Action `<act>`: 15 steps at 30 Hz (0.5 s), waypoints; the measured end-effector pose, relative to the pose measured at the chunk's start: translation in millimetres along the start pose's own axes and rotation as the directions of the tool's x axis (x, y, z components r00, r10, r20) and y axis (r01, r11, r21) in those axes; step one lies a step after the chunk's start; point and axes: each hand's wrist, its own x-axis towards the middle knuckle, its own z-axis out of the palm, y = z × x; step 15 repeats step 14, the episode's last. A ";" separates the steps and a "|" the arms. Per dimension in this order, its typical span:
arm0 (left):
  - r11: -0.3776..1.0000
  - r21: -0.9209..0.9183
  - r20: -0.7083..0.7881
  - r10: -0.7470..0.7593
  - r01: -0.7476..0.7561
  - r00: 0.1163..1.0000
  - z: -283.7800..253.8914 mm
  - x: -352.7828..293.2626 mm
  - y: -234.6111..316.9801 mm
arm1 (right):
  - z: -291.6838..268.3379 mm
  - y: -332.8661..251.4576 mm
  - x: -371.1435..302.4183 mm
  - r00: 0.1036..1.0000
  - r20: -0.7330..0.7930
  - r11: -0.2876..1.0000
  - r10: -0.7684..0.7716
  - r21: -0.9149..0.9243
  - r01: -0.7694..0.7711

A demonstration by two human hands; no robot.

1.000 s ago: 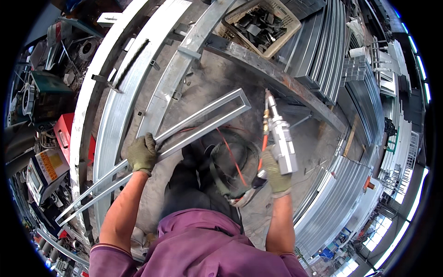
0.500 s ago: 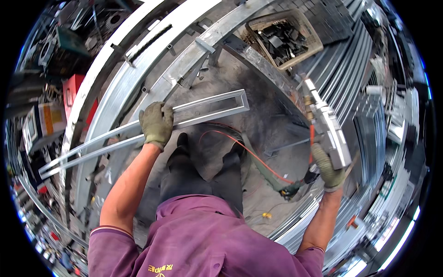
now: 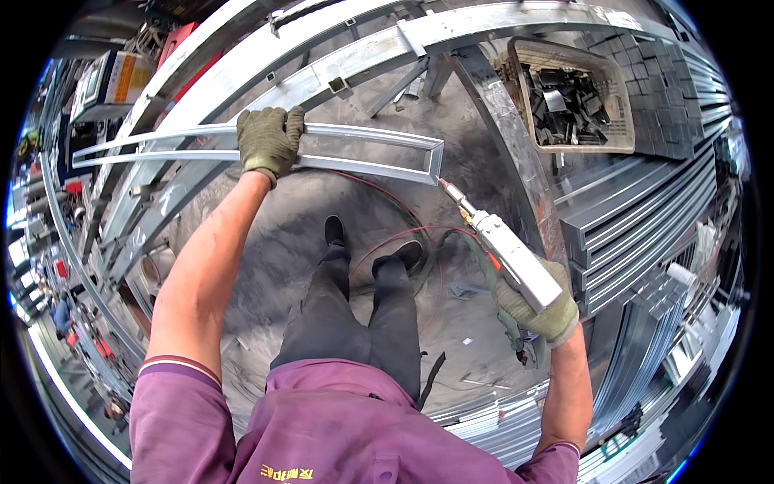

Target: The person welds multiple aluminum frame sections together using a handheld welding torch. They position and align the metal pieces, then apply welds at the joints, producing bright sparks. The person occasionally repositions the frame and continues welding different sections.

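Observation:
My left hand (image 3: pixel 272 143), in a dusty olive work glove, is wrapped over both rails of a long, narrow metal frame (image 3: pixel 371 168). The frame's closed end points right, and its rails run left over galvanized steel beams. In my right hand (image 3: pixel 553 321), also gloved, is a handheld welding gun (image 3: pixel 514 260) with a white boxy body and a slim, copper-coloured nozzle. Its tip is at the lower corner of the frame's closed end; whether they touch I cannot tell. The right fingers are partly hidden behind the gun.
Steel beams (image 3: pixel 355 63) span the far side, one slanting down right of centre. A plastic crate (image 3: pixel 627 105) holds dark metal pieces. Stacked metal profiles (image 3: pixel 645 218) lie at right. A red hose (image 3: pixel 379 242) and green-sleeved cable (image 3: pixel 506 327) trail near my feet.
The welding gun has swung left and its tip has come to the frame's corner. My left hand still grips the frame, which now lies more level. The head view has shifted.

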 end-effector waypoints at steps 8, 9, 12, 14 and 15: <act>1.000 0.001 -0.018 0.003 -0.003 1.000 -1.2 0.6 4.5 | -14.2 14.4 10.6 0.976 0.164 0.983 0.145 0.090 -0.161; 1.000 0.002 -0.010 -0.005 0.005 1.000 -1.4 0.3 4.5 | -14.2 17.0 10.6 0.975 0.172 0.984 0.139 0.088 -0.156; 1.000 0.002 0.037 -0.024 0.024 0.999 -0.3 2.8 6.2 | -15.1 21.4 9.9 0.974 0.198 0.991 0.112 0.054 -0.125; 0.999 0.009 0.034 -0.034 0.034 0.999 -1.3 1.2 5.3 | -16.4 21.8 15.9 0.972 0.225 0.997 0.068 0.006 -0.071; 0.999 0.009 0.034 -0.034 0.034 0.999 -1.3 1.2 5.3 | -16.4 21.8 15.9 0.972 0.225 0.997 0.068 0.006 -0.071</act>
